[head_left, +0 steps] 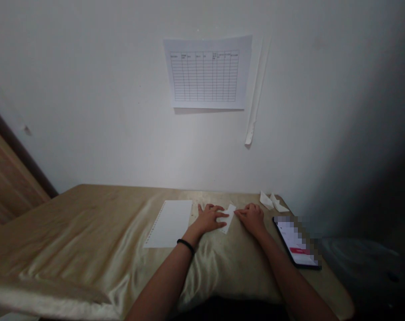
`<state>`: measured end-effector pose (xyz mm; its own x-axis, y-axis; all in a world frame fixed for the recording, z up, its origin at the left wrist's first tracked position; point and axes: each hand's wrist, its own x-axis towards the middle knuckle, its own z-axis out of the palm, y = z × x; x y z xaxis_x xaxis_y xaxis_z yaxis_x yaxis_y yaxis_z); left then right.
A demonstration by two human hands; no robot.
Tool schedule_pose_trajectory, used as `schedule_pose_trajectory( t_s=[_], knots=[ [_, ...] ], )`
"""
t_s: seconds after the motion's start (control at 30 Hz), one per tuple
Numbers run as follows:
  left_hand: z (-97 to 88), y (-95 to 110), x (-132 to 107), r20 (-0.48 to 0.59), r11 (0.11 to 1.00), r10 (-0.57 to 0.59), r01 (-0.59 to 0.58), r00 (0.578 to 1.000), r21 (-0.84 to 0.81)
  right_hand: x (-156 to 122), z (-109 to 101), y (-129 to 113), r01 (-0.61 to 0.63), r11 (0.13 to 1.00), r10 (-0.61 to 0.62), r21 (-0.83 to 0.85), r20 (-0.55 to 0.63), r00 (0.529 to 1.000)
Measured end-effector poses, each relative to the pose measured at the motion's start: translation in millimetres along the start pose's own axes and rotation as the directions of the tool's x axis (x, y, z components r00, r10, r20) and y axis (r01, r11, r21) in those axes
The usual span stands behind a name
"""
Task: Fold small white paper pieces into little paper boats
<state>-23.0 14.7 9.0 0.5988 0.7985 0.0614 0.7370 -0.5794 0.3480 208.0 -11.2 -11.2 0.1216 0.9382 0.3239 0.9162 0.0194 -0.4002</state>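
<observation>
A small folded piece of white paper lies on the satin-like cloth, slightly slanted. My left hand, with a black band at the wrist, rests over its left side. The fingers there are spread and press the paper down. On the other side, my right hand has its fingers drawn together, and their tips touch the paper's right edge. A flat white sheet with punched holes along its left edge lies left of my left hand.
Two folded paper boats stand at the table's back right corner. A tablet or large phone, partly blurred, lies right of my right arm. The gold cloth is wrinkled. A printed chart hangs on the wall behind.
</observation>
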Motion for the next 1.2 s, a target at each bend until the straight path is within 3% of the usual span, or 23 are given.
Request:
schedule_pose_trajectory(
  t_s=[0.23, 0.4, 0.53, 0.63, 0.93, 1.2],
  knots=[
    [2.8, -1.6, 0.7, -0.013, 1.000, 0.005, -0.005, 1.000, 0.000, -2.1, -0.4, -7.1, -0.087, 0.991, 0.080, -0.102, -0.073, 0.994],
    [4.5, 3.1, -1.0, -0.056, 0.999, 0.021, -0.023, 0.998, -0.030, 2.6, 6.8, 7.5, -0.055, 0.995, 0.063, 0.079, -0.108, 0.992],
    [7.9, 5.8, -1.1, -0.064, 0.998, 0.038, -0.041, 0.997, -0.040, 4.1, 11.2, 12.8, 0.062, 0.977, -0.038, 0.204, -0.118, 0.992],
    [10.9, 4.3, 0.7, -0.055, 0.998, 0.037, -0.040, 0.998, -0.051, 3.3, 13.1, 7.8, 0.112, 0.967, -0.098, 0.228, -0.075, 0.992],
    [8.5, 4.8, 2.3, 0.002, 1.000, 0.009, -0.009, 1.000, -0.027, -0.5, 11.7, -1.4, 0.116, 0.975, -0.131, 0.188, 0.066, 0.989],
    [13.0, 1.3, 3.6, -0.012, 1.000, 0.019, -0.020, 1.000, -0.014, -8.5, 7.1, 0.7, 0.203, 0.944, -0.253, 0.259, 0.173, 0.952]
  ],
)
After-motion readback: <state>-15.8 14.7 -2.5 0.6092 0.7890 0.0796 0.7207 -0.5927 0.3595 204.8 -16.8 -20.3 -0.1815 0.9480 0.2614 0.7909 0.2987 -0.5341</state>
